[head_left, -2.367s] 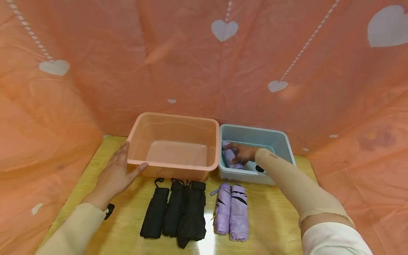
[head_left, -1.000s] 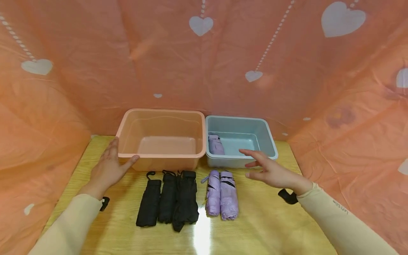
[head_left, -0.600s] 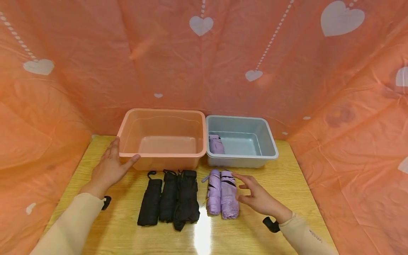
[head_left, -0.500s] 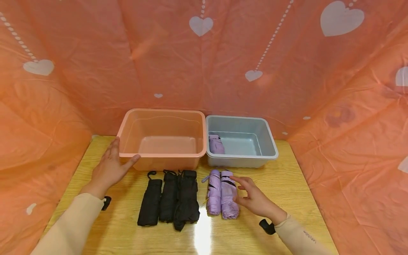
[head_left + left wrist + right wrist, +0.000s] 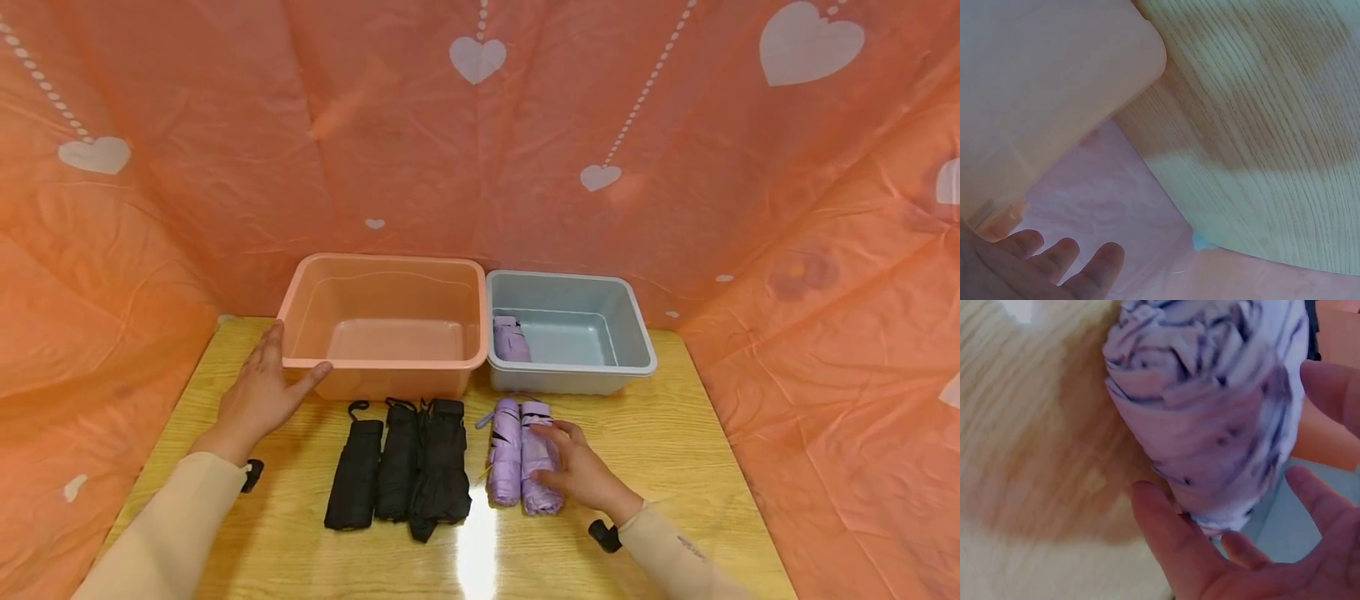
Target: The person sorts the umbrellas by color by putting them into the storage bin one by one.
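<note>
My left hand (image 5: 262,392) rests at the front left corner of the orange basin (image 5: 408,364), fingers straight along its side and thumb over the front rim. In the left wrist view, extended fingers (image 5: 1094,272) lie beside the basin wall. Over the right purple folded umbrella (image 5: 538,467), my right hand (image 5: 581,471) has thumb and fingers spread to either side. The right wrist view shows the fingers around the wrapped umbrella (image 5: 1210,431) without a clear grip. Another purple folded umbrella (image 5: 506,454) lies just left of it.
Three black folded umbrellas lie in a row, including the leftmost black umbrella (image 5: 354,479). The grey-blue basin (image 5: 573,371) stands right of the orange one and holds a purple umbrella (image 5: 512,340). An orange sheet (image 5: 405,125) hangs behind the wooden table (image 5: 660,450).
My right hand has let go of a purple umbrella in the grey-blue basin, come out, and moved down and left over the right purple umbrella on the table. My left hand stays at the orange basin.
</note>
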Demonstrator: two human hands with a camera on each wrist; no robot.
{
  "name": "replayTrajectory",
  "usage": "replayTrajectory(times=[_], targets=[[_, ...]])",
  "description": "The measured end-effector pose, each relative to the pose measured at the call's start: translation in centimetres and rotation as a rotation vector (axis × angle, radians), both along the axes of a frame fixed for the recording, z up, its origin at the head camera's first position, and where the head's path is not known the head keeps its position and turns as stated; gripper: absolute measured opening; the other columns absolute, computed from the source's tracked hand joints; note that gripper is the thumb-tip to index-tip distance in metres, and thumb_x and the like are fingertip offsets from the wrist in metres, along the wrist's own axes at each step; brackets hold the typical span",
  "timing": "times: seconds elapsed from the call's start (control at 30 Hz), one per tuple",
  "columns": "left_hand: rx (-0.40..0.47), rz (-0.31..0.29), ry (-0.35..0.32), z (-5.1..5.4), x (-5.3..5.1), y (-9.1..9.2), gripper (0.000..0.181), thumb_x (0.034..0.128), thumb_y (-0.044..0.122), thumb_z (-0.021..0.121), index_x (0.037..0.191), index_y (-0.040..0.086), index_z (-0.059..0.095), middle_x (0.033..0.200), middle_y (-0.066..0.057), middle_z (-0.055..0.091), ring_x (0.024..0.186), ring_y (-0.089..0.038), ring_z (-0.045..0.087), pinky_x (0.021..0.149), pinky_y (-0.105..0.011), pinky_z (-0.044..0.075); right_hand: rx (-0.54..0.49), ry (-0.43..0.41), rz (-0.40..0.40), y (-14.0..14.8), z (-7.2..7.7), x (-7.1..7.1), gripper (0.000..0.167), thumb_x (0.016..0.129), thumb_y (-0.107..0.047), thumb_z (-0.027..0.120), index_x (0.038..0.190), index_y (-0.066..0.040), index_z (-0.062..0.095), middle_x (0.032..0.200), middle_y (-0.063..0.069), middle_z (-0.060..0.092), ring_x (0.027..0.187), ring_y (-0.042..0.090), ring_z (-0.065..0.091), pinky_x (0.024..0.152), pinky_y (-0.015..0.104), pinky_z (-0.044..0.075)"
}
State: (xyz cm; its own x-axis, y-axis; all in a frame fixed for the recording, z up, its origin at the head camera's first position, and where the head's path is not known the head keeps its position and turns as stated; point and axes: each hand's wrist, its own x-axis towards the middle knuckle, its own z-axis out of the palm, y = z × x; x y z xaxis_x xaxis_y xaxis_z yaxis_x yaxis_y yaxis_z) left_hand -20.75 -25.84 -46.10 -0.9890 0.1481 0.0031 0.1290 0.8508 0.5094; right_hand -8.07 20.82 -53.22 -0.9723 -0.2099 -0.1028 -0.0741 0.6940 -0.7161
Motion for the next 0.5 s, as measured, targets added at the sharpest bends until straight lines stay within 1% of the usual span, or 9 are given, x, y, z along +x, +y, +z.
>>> replayTrajectory(times=[0.1, 0.2, 0.4, 0.5], targets=[[-0.003, -0.001, -0.005, 0.1, 0.0, 0.1, 0.111, 0.0923, 0.07, 0.05, 0.158, 0.007, -0.014, 0.163, -0.025, -0.005, 0.143, -0.055, 0.011, 0.099, -0.077, 0.021, 0.037, 0.021, 0.005, -0.5, -0.2, 0.1, 0.069, 0.079, -0.021, 0.086, 0.14, -0.009, 0.056, 0.145, 0.034, 0.031, 0.111, 0.042, 0.059, 0.095, 0.054, 0.047], [-0.003, 0.001, -0.011, 0.1, 0.0, 0.1, 0.111, 0.0923, 0.07, 0.05, 0.158, 0.007, -0.014, 0.163, -0.025, -0.005, 0.143, -0.056, 0.01, 0.1, -0.077, 0.021, 0.078, 0.039, 0.004, -0.9, -0.2, 0.2, 0.071, 0.077, -0.021, 0.087, 0.139, -0.009, 0.056, 0.146, 0.037, 0.029, 0.103, 0.042, 0.062, 0.088, 0.052, 0.05], [-0.008, 0.01, -0.018, 0.2, 0.0, 0.2, 0.112, 0.0916, 0.072, 0.049, 0.158, 0.007, -0.014, 0.163, -0.026, -0.005, 0.142, -0.056, 0.011, 0.1, -0.076, 0.021, 0.136, 0.017, -0.022, -1.4, -0.3, 0.1, 0.076, 0.072, -0.025, 0.088, 0.14, -0.012, 0.057, 0.149, 0.037, 0.026, 0.103, 0.044, 0.062, 0.085, 0.051, 0.051], [-0.01, 0.009, -0.02, 0.2, 0.0, 0.1, 0.112, 0.0918, 0.072, 0.048, 0.158, 0.007, -0.014, 0.163, -0.026, -0.005, 0.142, -0.056, 0.011, 0.1, -0.076, 0.021, 0.161, 0.014, -0.028, -1.6, -0.4, -0.1, 0.076, 0.07, -0.022, 0.087, 0.14, -0.013, 0.057, 0.149, 0.037, 0.026, 0.104, 0.044, 0.062, 0.083, 0.049, 0.051]])
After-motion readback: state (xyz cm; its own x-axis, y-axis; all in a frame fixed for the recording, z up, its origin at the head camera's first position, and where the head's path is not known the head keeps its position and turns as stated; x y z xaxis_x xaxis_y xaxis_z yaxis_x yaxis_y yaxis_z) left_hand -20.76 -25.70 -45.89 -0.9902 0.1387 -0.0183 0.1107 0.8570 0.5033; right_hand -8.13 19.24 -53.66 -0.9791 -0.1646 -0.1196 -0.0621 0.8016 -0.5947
